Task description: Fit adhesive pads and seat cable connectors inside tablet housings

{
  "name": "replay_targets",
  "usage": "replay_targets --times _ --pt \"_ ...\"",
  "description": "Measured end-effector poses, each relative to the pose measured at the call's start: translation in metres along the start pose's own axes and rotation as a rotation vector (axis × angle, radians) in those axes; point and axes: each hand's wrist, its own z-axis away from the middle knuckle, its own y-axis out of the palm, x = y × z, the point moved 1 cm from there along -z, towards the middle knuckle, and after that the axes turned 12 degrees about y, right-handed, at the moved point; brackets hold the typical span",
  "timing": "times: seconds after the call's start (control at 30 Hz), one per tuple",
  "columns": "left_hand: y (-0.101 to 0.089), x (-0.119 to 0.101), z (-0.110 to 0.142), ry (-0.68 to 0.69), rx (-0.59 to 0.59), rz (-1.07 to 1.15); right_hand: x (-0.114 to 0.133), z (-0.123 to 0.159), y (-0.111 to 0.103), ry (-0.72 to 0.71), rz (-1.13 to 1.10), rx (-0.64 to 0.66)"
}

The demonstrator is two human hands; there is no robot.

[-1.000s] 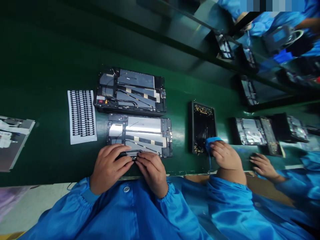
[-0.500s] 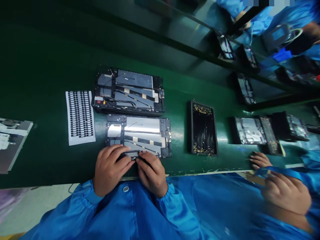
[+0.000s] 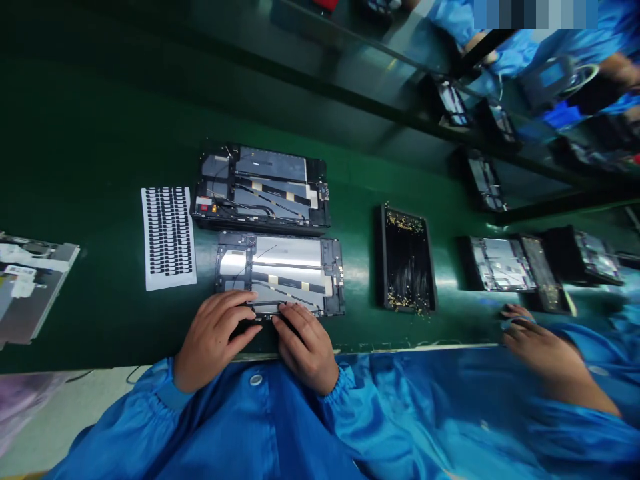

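An opened tablet (image 3: 287, 250) lies in front of me, its silver batteries, dark frame and flat cables showing. A thin black cable (image 3: 266, 308) runs along its near edge between my hands. My left hand (image 3: 213, 343) rests at the near left corner, fingers apart and the thumb held off the index finger. At the near edge, my right hand (image 3: 307, 347) has its fingertips pressed together on the cable's right end. What exactly lies under those fingertips is partly hidden. Just behind stands a second opened tablet (image 3: 273, 163), raised on what looks like a stack.
A white sheet of black stickers (image 3: 170, 240) lies left, with a metal panel (image 3: 40, 287) at the far left. To the right stands a black tray (image 3: 407, 257) of thin cables with gold ends. Beyond it are more opened tablets (image 3: 500, 260) and a co-worker's hand (image 3: 540, 340).
My left hand has opened and drawn back slightly left, its thumb parting from the near edge. My right hand stays nearly in place. The co-worker's hands have shifted, and the view has moved slightly.
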Motion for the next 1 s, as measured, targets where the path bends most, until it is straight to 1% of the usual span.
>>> replay_targets --times 0.13,0.23,0.3,0.37,0.4,0.47,0.5,0.53,0.6,0.63,0.7,0.77,0.83,0.93,1.0 --pt "0.002 0.003 0.006 0.021 -0.013 -0.012 0.006 -0.002 0.006 0.042 0.072 0.000" --pt "0.005 -0.002 0.005 0.017 -0.007 -0.050 0.013 -0.002 0.009 0.082 0.091 -0.014" --pt "-0.001 -0.006 0.005 0.031 -0.022 -0.034 0.015 0.000 0.008 0.067 0.082 -0.013" --pt "-0.015 -0.003 0.007 0.026 -0.052 -0.027 0.016 0.001 0.004 0.049 0.078 0.013" --pt "-0.026 0.002 0.009 -0.003 -0.076 -0.046 0.015 0.001 0.001 0.048 0.069 0.031" --pt "-0.052 0.022 0.016 -0.105 -0.104 -0.141 0.014 -0.008 -0.003 0.070 0.020 0.073" --pt "-0.065 0.034 0.021 -0.162 -0.091 -0.197 0.016 -0.016 -0.004 0.079 -0.021 0.093" --pt "-0.077 0.047 0.026 -0.206 -0.052 -0.241 0.018 -0.028 -0.003 0.080 -0.067 0.114" --pt "-0.092 0.071 0.035 -0.252 0.068 -0.271 0.030 -0.058 0.004 0.049 -0.138 0.176" --pt "-0.096 0.080 0.039 -0.262 0.121 -0.268 0.038 -0.076 0.011 0.019 -0.151 0.219" --pt "-0.096 0.091 0.043 -0.270 0.166 -0.259 0.056 -0.112 0.030 -0.047 -0.115 0.316" --pt "-0.092 0.093 0.044 -0.278 0.169 -0.263 0.071 -0.144 0.052 -0.092 -0.017 0.398" --pt "-0.089 0.091 0.044 -0.286 0.159 -0.268 0.081 -0.165 0.071 -0.103 0.083 0.466" --pt "-0.088 0.087 0.042 -0.303 0.158 -0.272 0.087 -0.178 0.092 -0.093 0.151 0.523" --pt "-0.089 0.085 0.041 -0.309 0.166 -0.271 0.090 -0.179 0.099 -0.084 0.157 0.529"
